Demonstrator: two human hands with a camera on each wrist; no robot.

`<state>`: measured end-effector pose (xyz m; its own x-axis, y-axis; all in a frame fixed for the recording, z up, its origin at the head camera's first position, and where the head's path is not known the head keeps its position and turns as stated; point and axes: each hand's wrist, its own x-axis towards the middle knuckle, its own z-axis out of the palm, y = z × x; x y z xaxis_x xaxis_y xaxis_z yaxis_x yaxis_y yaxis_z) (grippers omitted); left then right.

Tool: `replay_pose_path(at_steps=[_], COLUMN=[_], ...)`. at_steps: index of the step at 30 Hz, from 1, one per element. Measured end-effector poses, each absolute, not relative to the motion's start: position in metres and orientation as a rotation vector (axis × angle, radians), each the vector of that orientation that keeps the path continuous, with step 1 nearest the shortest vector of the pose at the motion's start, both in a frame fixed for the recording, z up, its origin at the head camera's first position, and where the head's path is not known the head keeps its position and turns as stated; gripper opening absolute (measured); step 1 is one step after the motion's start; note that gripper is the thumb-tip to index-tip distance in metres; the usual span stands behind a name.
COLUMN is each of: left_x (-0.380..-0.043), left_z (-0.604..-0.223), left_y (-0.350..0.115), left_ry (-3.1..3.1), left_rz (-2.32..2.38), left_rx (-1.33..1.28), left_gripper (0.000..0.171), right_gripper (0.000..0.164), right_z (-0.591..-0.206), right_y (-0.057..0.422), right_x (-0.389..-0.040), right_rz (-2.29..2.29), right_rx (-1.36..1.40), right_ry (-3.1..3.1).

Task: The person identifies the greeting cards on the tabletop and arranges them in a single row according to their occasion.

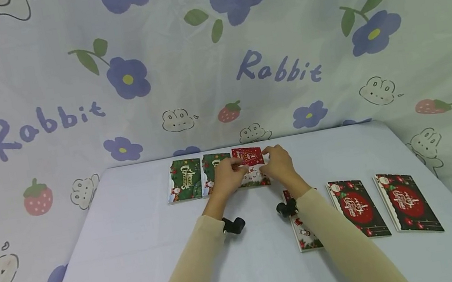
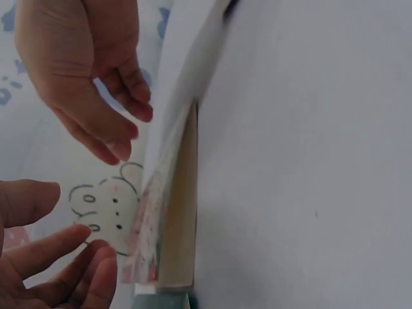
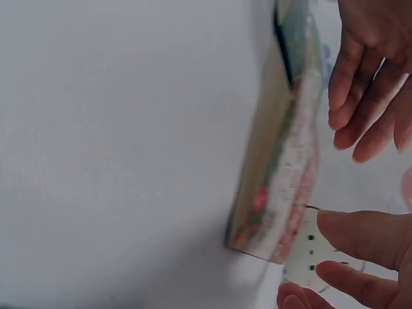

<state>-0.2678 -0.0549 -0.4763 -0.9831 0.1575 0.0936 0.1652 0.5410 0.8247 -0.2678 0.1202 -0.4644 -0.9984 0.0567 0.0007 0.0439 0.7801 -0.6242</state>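
A red and white Christmas notebook (image 1: 253,176) lies at the back middle of the table, at the right end of a short row. My left hand (image 1: 228,178) is over its left side and my right hand (image 1: 279,164) at its right side. Both hands have loosely bent fingers, holding nothing. In the left wrist view the fingers stand a little apart from the notebook (image 2: 177,238); the right wrist view also shows a gap between the fingers and the notebook (image 3: 283,174). Two green Christmas notebooks, a left one (image 1: 185,182) and a partly hidden one (image 1: 208,176), continue the row.
At the front right lie a red and white notebook (image 1: 306,235), partly covered by my right sleeve, and two dark notebooks with red circles, one nearer (image 1: 356,209) and one farther right (image 1: 411,202). A patterned curtain (image 1: 187,67) hangs behind the white table (image 1: 137,255).
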Motion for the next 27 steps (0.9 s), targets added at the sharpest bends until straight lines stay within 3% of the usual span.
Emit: replay_pose_path(at_steps=[12,27], left_x=[-0.242,-0.21], left_z=[-0.465,-0.469], left_y=[-0.04,-0.008], left_ry=[-2.679,-2.714], left_rz=[-1.523,-1.602], left_rx=[-0.447,-0.554], left_gripper=[0.027,0.028], right_gripper=[0.046,0.035], right_z=[-0.442,-0.441], right_y=[0.136,0.173], right_x=[-0.24,-0.209], right_rz=[1.085,1.121], right_rx=[0.042,0.063], right_ry=[-2.874,-2.931])
